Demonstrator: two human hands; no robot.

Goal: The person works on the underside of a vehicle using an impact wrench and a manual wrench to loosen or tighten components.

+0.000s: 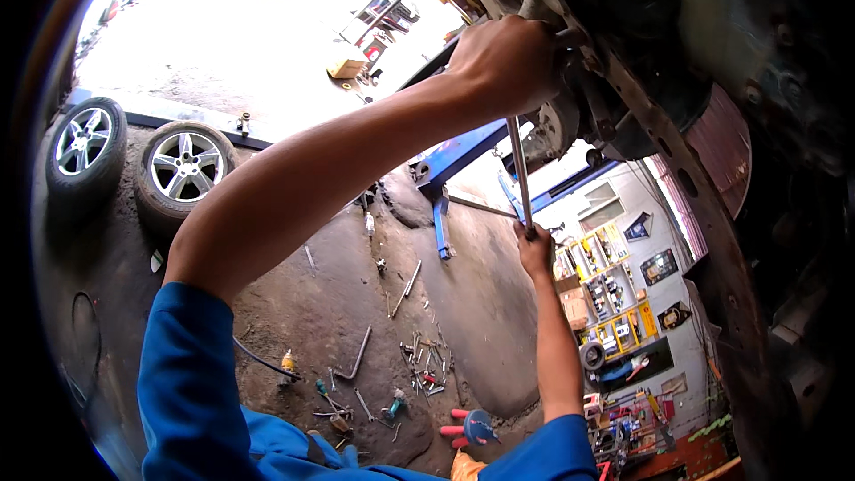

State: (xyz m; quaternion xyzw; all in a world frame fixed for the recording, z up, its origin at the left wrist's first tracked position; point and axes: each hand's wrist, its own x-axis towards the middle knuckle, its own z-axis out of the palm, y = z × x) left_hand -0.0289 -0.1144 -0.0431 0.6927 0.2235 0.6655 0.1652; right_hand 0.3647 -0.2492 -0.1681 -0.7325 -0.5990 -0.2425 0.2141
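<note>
Above me, my left hand point(506, 58) is closed in a fist against the car's underbody point(663, 129); what its fingers hold is hidden. A long metal bar handle point(520, 165) runs down from just below that hand. My right hand point(535, 254) is wrapped around the bar's lower end. Where the upper end of the bar meets the car cannot be seen behind my left hand and wrist. Rusty metal parts and a dark wheel well lie around the left hand.
Blue lift arms point(463, 156) stand beyond the bar. Two wheels, one a tire with a silver rim point(185, 167), rest at the left. Loose sockets point(429, 363), an L-shaped wrench point(358, 353) and a red-legged stool point(476, 428) are on the floor. Yellow shelves point(606, 285) line the right wall.
</note>
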